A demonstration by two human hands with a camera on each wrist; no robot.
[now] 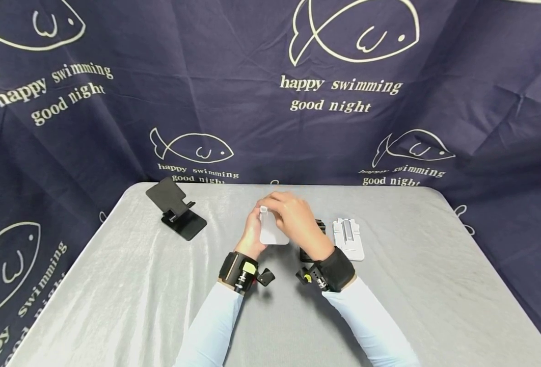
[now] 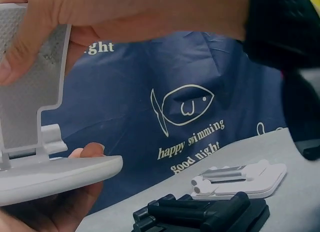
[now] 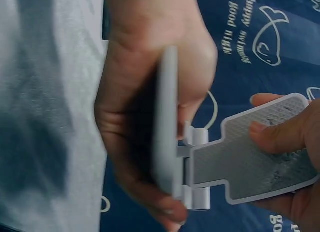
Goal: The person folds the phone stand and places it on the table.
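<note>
A white folding phone stand [image 1: 274,234] is held above the table between both hands. Its base [image 2: 60,177] lies roughly level, and the grey textured back panel [image 2: 22,112] rises from the hinge. The left hand [image 1: 252,229] grips the base from the side, its fingers curling under it; in the right wrist view this left hand [image 3: 135,107] wraps the base edge. The right hand [image 1: 294,216] pinches the panel, with its thumb on the textured face, as the left wrist view shows. Part of the left hand is hidden behind the stand.
On the left of the table stands an unfolded black phone stand [image 1: 185,224]. A folded black stand [image 2: 205,214] lies right of the hands, partly covered by the right wrist in the head view. Beside it is a folded white stand [image 1: 349,244]. A dark blue curtain [image 1: 261,102] hangs behind.
</note>
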